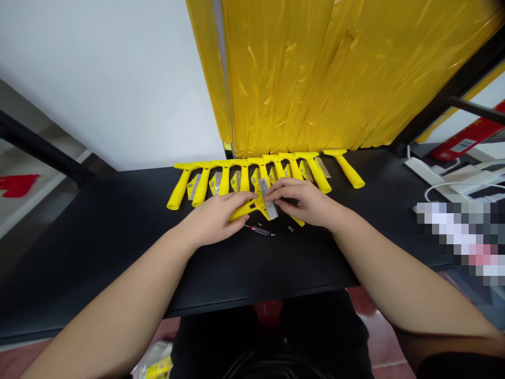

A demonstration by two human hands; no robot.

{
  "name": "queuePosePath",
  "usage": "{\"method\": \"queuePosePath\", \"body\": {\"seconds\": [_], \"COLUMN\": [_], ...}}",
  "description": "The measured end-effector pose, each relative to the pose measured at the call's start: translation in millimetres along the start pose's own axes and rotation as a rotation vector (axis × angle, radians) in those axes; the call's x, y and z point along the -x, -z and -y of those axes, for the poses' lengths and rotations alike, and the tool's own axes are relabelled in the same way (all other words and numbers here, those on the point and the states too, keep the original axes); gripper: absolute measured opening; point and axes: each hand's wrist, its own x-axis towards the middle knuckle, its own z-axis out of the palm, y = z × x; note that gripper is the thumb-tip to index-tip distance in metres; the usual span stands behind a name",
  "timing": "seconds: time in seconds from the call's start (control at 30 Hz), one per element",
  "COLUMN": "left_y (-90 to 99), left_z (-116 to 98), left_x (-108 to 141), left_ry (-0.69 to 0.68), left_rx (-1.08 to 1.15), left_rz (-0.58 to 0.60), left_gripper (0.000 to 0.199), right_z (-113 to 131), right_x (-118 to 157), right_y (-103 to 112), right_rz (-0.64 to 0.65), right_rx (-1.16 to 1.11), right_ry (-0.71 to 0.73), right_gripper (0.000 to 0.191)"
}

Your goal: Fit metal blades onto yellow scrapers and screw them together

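My left hand (216, 218) is closed round the handle of a yellow plastic scraper (239, 211), its head turned to the right. Flat on that head lies a grey metal blade (269, 202), which the fingertips of my right hand (307, 201) pinch at its right side. Just below the scraper, a small screwdriver (260, 230) with a dark, clear-looking handle rests on the black table (252, 273). A tiny screw (259, 225) and small metal rings or nuts (291, 229) lie near it.
Several yellow scraper handles (180, 187) form a row along the back of the table, with small yellow plates and metal blades (217, 184) between them. One handle (349, 168) lies apart at the right. Yellow sheeting (315, 79) hangs behind; white power strips and cables (434, 173) lie far right.
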Motion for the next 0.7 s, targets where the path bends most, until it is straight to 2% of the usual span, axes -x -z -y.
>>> {"method": "queuePosePath", "body": {"seconds": [0.17, 0.33, 0.4, 0.53, 0.63, 0.7], "left_y": [-1.0, -0.7, -0.5, -0.8, -1.7, -2.5], "left_z": [2, -2, -3, -6, -6, -6], "left_x": [1, 1, 1, 1, 1, 1], "left_ry": [-0.05, -0.109, -0.128, -0.141, -0.152, -0.162], "left_rx": [0.005, -0.031, -0.047, -0.085, -0.108, -0.125], "left_rz": [0.011, 0.034, 0.04, 0.035, 0.035, 0.039], "left_gripper": [0.055, 0.053, 0.052, 0.052, 0.053, 0.052], "right_z": [2, 2, 1, -4, -8, -9], "right_x": [-1, -3, -3, -2, -2, -3], "right_y": [-1, -10, -15, -25, -27, -27], "right_rz": [0.017, -0.068, -0.117, -0.161, -0.142, -0.085], "right_rx": [0.0, -0.053, -0.128, -0.429, -0.611, -0.68], "right_ry": [-0.026, -0.103, -0.176, -0.352, -0.531, -0.628], "right_gripper": [0.022, 0.003, 0.01, 0.029, 0.039, 0.04]}}
